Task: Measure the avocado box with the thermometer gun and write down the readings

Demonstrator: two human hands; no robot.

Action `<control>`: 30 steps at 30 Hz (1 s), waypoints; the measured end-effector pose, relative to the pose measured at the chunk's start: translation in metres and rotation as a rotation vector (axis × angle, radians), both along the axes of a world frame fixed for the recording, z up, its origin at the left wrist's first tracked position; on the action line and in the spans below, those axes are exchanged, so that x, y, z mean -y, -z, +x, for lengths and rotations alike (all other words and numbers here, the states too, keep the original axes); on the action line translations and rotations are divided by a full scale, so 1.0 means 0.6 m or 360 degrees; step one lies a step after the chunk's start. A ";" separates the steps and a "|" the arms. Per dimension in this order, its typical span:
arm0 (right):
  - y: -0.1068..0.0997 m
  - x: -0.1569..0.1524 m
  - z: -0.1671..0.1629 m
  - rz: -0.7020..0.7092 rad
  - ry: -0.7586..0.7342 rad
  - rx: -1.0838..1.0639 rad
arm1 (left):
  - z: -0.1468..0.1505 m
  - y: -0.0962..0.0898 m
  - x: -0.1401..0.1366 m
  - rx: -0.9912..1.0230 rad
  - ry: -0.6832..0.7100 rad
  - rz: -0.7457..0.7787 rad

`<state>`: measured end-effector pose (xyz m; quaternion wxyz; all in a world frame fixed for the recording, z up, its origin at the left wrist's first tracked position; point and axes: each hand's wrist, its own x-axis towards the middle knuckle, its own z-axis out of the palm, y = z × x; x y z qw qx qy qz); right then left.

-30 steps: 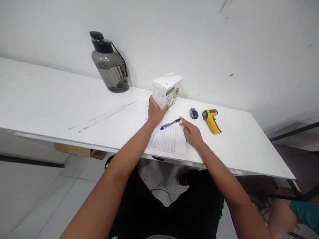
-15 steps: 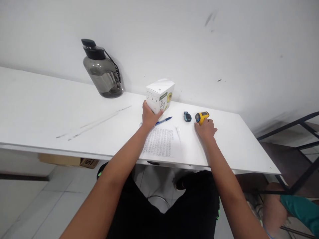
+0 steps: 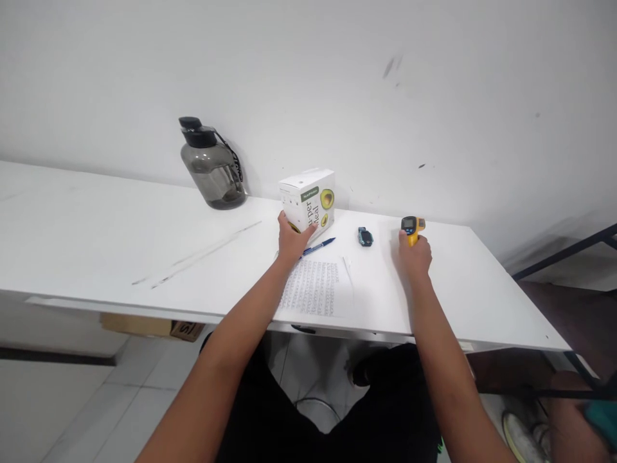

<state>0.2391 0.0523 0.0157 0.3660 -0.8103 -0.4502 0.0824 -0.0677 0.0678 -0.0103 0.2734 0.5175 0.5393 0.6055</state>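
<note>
My left hand (image 3: 292, 241) grips the lower part of a white box (image 3: 308, 196) printed with avocados and a green label. In my right hand (image 3: 416, 257) is a yellow and black infrared thermometer (image 3: 412, 226), its small screen facing me and its handle wrapped by my fingers. A blue pen (image 3: 321, 246) lies just in front of the box. Below it is a sheet of paper (image 3: 313, 289) covered in rows of writing, partly behind my left forearm. Between my hands sits a small smartwatch (image 3: 365, 237) with a dark face and blue casing.
A large grey water bottle (image 3: 214, 170) with a black lid stands at the back left of the white table (image 3: 87, 238), against the wall. A cardboard box (image 3: 144, 326) is under the table. At the right are a black metal frame (image 3: 569, 254) and part of another person's leg (image 3: 569, 418).
My right hand has lifted and turned the thermometer upright, moving it right. The box is turned so its avocado side shows more. The whole view has shifted slightly.
</note>
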 end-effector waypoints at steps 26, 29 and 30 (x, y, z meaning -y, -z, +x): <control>-0.001 0.053 -0.093 0.0538 -0.1275 -0.0412 | 0.028 -0.012 0.032 0.0010 0.0431 0.0180; -0.002 0.053 -0.093 0.0555 -0.1273 -0.0397 | 0.028 -0.012 0.032 -0.0012 0.0430 0.0200; -0.002 0.053 -0.092 0.0560 -0.1274 -0.0393 | 0.028 -0.013 0.033 -0.0025 0.0434 0.0207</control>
